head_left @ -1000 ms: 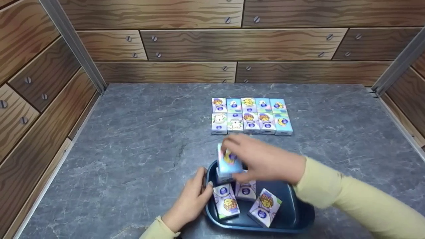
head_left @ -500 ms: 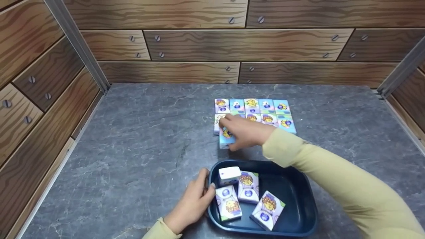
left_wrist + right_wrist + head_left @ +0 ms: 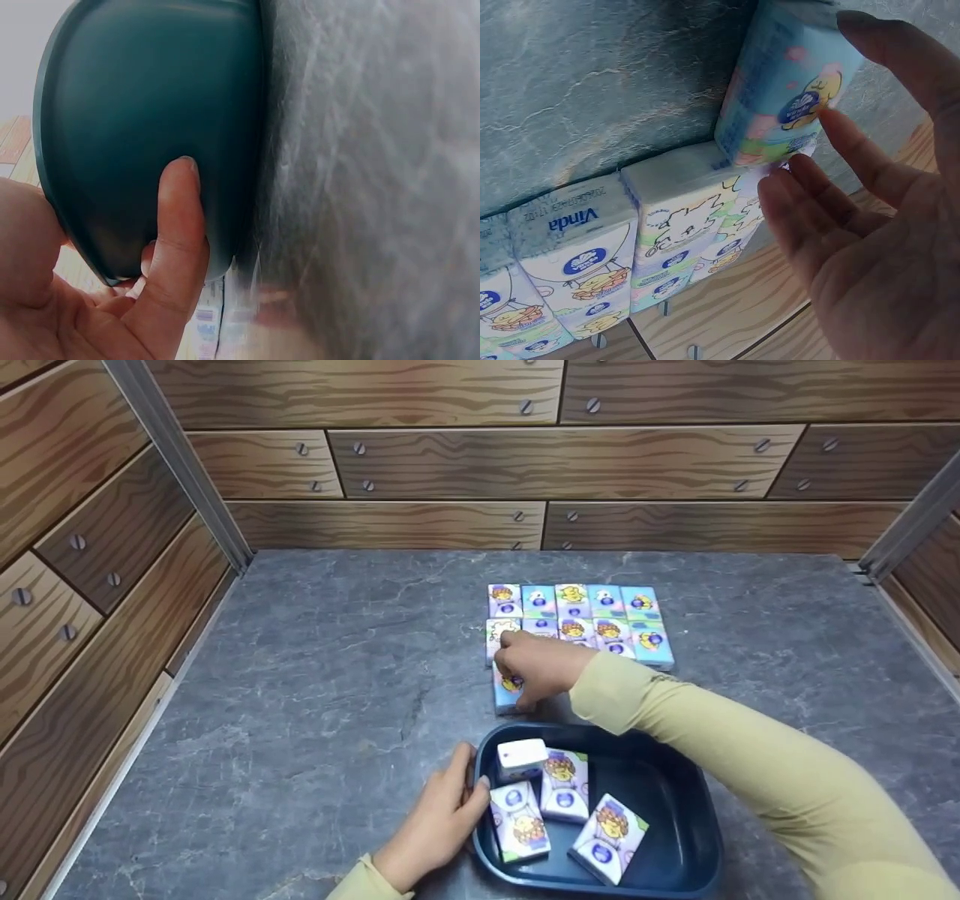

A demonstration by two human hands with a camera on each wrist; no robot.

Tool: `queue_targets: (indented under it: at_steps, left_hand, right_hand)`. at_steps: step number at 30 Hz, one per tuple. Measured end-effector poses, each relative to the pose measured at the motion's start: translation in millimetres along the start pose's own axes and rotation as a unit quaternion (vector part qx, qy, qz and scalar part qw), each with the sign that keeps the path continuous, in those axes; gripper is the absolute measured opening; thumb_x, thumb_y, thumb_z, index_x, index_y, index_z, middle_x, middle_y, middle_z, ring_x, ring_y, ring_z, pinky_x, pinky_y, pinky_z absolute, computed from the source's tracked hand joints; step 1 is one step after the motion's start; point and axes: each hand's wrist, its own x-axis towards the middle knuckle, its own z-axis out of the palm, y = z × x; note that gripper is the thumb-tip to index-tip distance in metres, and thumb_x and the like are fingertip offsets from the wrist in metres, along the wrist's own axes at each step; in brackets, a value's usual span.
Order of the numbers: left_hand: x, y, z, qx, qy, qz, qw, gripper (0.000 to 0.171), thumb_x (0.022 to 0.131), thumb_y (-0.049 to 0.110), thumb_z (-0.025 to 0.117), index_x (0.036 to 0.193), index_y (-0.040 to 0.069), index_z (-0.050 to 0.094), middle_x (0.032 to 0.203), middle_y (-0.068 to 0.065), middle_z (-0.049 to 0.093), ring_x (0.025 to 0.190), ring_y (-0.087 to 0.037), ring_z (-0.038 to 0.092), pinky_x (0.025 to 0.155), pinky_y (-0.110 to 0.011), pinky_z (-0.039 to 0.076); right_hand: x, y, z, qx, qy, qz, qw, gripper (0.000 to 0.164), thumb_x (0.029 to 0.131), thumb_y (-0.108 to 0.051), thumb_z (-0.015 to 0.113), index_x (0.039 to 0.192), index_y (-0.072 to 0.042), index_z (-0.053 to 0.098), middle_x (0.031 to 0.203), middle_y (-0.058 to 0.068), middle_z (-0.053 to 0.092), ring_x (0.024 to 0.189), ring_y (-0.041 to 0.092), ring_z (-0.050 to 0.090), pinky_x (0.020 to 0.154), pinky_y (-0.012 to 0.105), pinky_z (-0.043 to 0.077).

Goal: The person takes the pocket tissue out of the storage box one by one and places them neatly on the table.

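Observation:
My right hand (image 3: 546,664) holds a blue tissue pack (image 3: 506,699) at the near left end of a block of tissue packs (image 3: 616,639). In the right wrist view, the thumb is on one end of the blue pack (image 3: 780,86), with fingertips on its face and other end. That pack lies against the front row. My left hand (image 3: 435,821) grips the left rim of a dark blue plastic tub (image 3: 709,829), thumb at the rim; in the left wrist view a finger (image 3: 181,225) presses its outer wall. Inside, one tissue pack (image 3: 523,754) stands on end.
Several purple-and-white tissue packs (image 3: 520,821) lie loose on the left and middle of the tub floor. The block beyond has two rows, edges touching. A grey marbled tabletop (image 3: 337,697) carries everything, with wood-patterned walls (image 3: 450,461) behind and at the sides.
My right hand has carried the blue tissue pack from the tub away to the block, then set it down in front of the left column. The left hand stays on the tub.

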Motion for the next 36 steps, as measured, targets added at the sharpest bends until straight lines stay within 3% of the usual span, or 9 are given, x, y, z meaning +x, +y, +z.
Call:
queue_targets:
  at_steps: [11,22,36]
  left_hand:
    - [-1.1,0.7,1.6,0.002,0.005,0.007,1.0000,0.015,0.097,0.016,0.050,0.109,0.009,0.045,0.061,0.007,0.047,0.048,-0.005,0.047,0.042,-0.022,0.041]
    - [0.5,0.1,0.8,0.002,-0.001,0.005,1.0000,0.011,0.097,0.014,0.049,0.106,0.009,0.045,0.062,0.006,0.045,0.046,-0.005,0.043,0.042,-0.021,0.037]
    - [-0.1,-0.8,1.6,0.007,0.003,0.008,0.9999,0.011,0.097,0.014,0.050,0.107,0.010,0.045,0.062,0.005,0.044,0.048,-0.006,0.045,0.043,-0.022,0.038]
  right_hand:
    - [-2,1,7,0.019,-0.007,0.004,1.000,0.029,0.076,-0.020,0.081,0.093,-0.006,0.063,0.089,0.005,0.053,0.076,0.019,0.050,0.068,0.034,0.046]
    - [-4,1,11,-0.008,0.017,-0.010,1.000,0.030,0.078,-0.025,0.079,0.095,-0.008,0.062,0.090,0.003,0.052,0.076,0.017,0.050,0.068,0.033,0.046]
    - [-46,-14,4,-0.019,0.093,-0.050,0.994,0.025,0.087,-0.019,0.069,0.110,-0.009,0.068,0.102,0.005,0.063,0.088,0.018,0.062,0.077,0.034,0.052]
